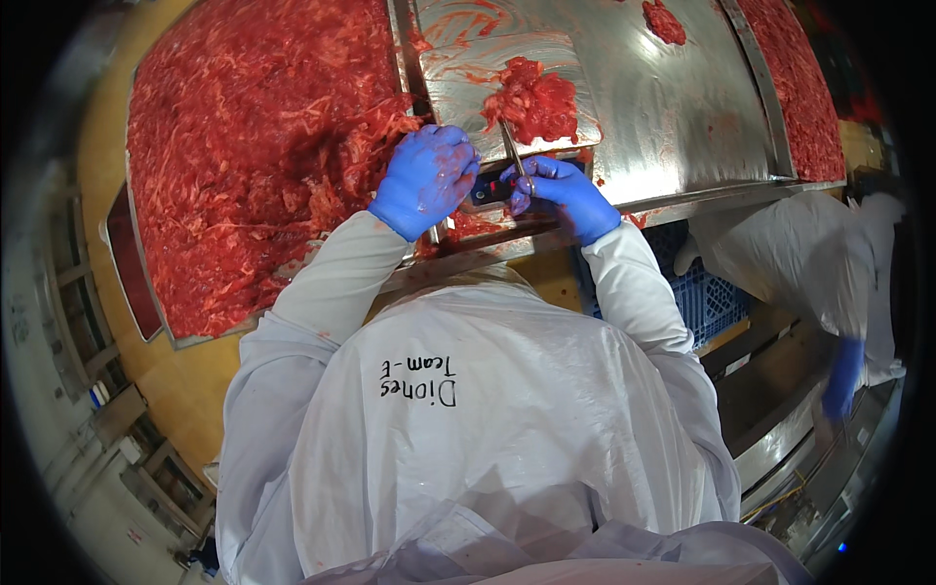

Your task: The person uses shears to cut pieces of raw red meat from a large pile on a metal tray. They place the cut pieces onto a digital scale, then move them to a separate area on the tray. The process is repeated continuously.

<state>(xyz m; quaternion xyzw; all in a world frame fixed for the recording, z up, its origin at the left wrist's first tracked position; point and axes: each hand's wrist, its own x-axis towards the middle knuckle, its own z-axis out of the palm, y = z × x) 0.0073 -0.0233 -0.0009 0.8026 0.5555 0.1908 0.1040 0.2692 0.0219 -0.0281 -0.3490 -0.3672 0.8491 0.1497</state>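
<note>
My left hand (424, 180), in a stained blue glove, lies at the edge of a large tray of red shredded meat (234, 146), beside a metal divider. Its fingers are curled together, and what they hold, if anything, is hidden. My right hand (561, 195), also gloved, is closed on a slim metal tool (516, 158) whose upper end meets a lump of meat (534, 102). That lump rests on a smeared steel plate (556, 58), with a dark scale (487, 192) partly visible beneath my right hand.
A steel surface (692, 117) with a smaller meat scrap (663, 21) extends right to another meat-filled tray (801, 107). At lower right are a blue plastic crate (707, 302) and another person in white (799, 263) with a blue-gloved hand (843, 375). A yellow floor (195, 390) shows at left.
</note>
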